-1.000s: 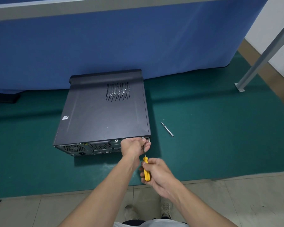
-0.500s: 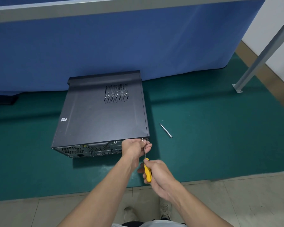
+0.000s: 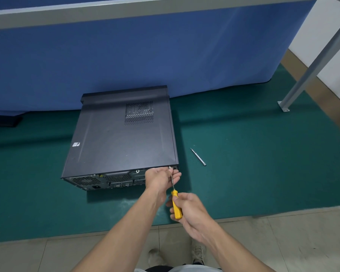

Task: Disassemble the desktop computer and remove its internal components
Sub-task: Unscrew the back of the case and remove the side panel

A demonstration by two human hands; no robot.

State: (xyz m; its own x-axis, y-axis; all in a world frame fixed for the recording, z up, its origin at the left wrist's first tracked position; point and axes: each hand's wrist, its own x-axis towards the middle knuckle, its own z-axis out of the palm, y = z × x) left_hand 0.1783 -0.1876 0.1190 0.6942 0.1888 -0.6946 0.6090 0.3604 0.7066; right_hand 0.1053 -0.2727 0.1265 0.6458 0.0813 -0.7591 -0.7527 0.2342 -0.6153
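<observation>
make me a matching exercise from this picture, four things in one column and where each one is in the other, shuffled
Things
1. computer case
2. yellow-handled screwdriver
3. thin metal tool
4. left hand

Places
a. loose on the green mat, right of the case
b. gripped by the right hand
c. on its side, rear panel toward the person
d. at the case's rear corner, around the screwdriver shaft

Pairs: 1-c, 2-b, 3-a, 4-d

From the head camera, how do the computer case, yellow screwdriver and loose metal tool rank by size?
1. computer case, by far.
2. yellow screwdriver.
3. loose metal tool, though it lies farther from the camera, so the order of these last two is unsure.
</observation>
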